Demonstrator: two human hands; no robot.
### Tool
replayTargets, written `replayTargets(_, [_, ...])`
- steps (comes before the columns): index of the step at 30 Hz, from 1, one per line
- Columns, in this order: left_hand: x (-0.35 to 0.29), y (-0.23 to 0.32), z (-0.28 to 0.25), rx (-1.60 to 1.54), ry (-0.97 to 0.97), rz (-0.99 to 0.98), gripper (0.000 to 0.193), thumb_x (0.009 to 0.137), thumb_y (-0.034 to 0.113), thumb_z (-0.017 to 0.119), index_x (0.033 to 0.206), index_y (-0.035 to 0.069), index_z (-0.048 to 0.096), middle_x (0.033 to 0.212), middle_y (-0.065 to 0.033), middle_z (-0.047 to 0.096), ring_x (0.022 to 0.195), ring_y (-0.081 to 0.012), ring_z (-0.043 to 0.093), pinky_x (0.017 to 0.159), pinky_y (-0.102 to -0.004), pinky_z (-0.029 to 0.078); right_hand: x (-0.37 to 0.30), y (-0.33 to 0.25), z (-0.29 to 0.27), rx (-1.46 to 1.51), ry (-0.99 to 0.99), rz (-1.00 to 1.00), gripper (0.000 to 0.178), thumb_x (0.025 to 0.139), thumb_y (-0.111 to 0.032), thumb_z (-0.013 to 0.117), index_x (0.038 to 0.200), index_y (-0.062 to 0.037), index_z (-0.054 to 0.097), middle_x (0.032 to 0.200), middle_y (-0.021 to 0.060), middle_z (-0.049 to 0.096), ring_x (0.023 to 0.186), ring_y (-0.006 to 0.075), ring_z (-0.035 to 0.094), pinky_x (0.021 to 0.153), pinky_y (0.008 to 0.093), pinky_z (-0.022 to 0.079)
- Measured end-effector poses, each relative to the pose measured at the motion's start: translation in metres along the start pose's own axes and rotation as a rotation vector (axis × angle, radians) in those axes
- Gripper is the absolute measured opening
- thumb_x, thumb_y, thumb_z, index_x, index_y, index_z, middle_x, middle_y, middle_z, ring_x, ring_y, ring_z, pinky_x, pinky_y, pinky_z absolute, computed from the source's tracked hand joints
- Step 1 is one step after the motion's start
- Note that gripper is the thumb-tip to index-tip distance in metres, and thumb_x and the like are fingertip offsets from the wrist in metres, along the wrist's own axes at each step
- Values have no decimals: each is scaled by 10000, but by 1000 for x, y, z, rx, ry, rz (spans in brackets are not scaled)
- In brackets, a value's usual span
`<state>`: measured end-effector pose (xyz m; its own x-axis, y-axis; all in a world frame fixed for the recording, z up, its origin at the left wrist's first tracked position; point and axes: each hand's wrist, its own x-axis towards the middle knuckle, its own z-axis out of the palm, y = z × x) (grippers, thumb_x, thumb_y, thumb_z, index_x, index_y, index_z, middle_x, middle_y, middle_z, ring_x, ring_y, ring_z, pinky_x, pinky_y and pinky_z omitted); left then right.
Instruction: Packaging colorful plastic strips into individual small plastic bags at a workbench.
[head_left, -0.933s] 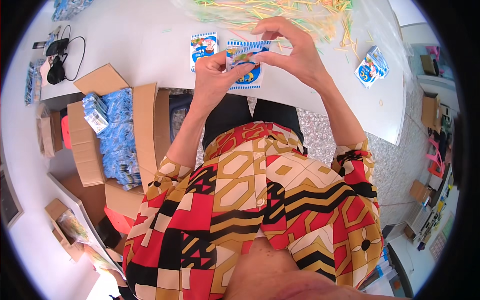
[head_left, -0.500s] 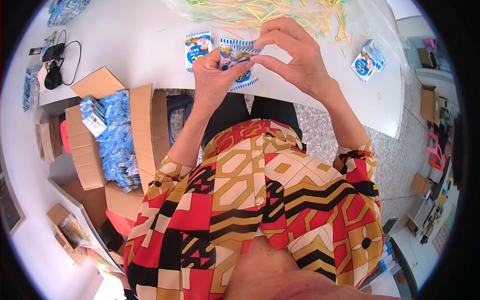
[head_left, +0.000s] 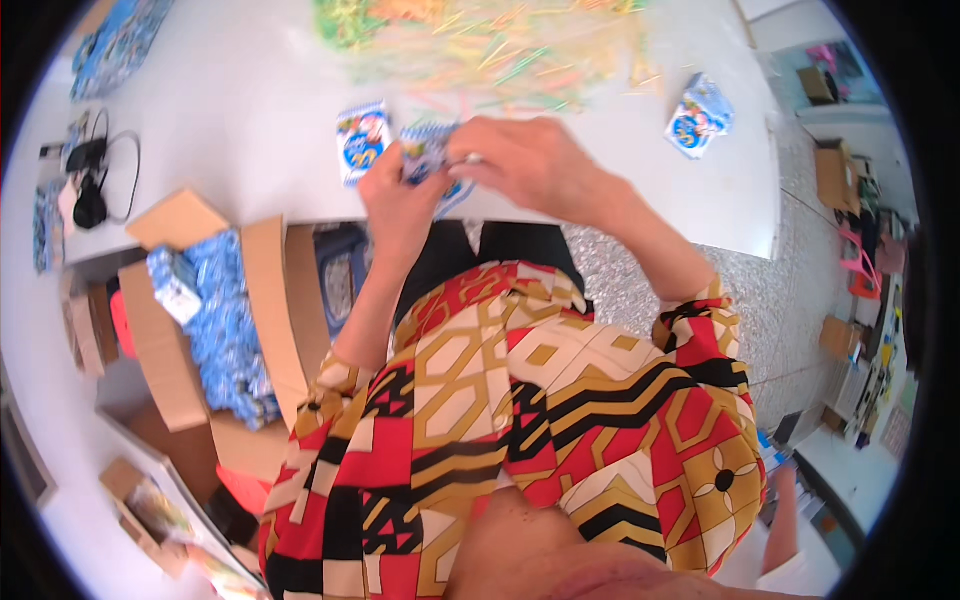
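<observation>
My left hand [head_left: 399, 200] is closed around small blue-and-white snack packets [head_left: 424, 145], held just above the near edge of the white table. Its thumb and fingers pinch the packets from the left. My right hand [head_left: 535, 170] is at their right side, its fingers drawn together against the upper part. Motion blur and the fingers hide whether a small item is in that pinch. On the table, just left of my hands, lies another blue-and-white packet [head_left: 364, 145]. Farther right, more packets [head_left: 699, 118] lie overlapping.
Thin yellow, green and orange sticks [head_left: 500, 50] are spread along the far side of the white table [head_left: 250, 130]. An open cardboard box [head_left: 275, 310] full of blue packets [head_left: 220, 330] stands at my left. Black cabled devices [head_left: 90, 180] lie far left. Another person's arm [head_left: 783, 525] shows lower right.
The view has shifted, so the table things sit farther left. My right hand has closed in on the packets, its fingers no longer spread. A person's arm has appeared at the lower right.
</observation>
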<state>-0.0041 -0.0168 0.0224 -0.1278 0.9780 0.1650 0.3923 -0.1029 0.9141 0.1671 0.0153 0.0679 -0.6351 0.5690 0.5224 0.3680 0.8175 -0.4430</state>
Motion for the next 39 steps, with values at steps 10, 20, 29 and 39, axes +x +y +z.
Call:
replayTargets(10, [-6, -7, 11, -440, -106, -63, 138, 739, 5, 705, 849, 0, 623, 698, 53, 556, 645, -16, 450, 551, -192, 386, -1, -1, 7, -121, 57, -19, 206, 663, -29, 618, 856, -67, 555, 821, 38, 550, 795, 203, 584, 597, 302, 496])
replayTargets(20, [3, -16, 2, -297, -263, -32, 104, 769, 31, 693, 805, 3, 600, 667, 45, 515, 640, -17, 404, 540, -207, 356, 0, 2, 3, -171, 38, -66, 218, 653, -55, 618, 863, -77, 561, 866, 32, 562, 790, 191, 583, 618, 295, 492])
replayTargets(29, [3, -21, 16, -263, -85, 82, 100, 770, 5, 672, 777, -9, 573, 665, 37, 507, 647, -30, 417, 536, -200, 353, -2, 0, 3, -275, -51, -15, 153, 678, -88, 615, 805, -96, 532, 783, 10, 558, 730, 179, 601, 582, 303, 482])
replayTargets(39, [17, -14, 17, -496, -202, -92, 197, 800, -18, 645, 996, -27, 658, 832, -17, 656, 728, -46, 560, 654, -196, 456, 4, 140, -67, 24, 291, 326, 109, 813, -30, 611, 921, -40, 623, 885, 58, 624, 679, 162, 590, 626, 245, 491])
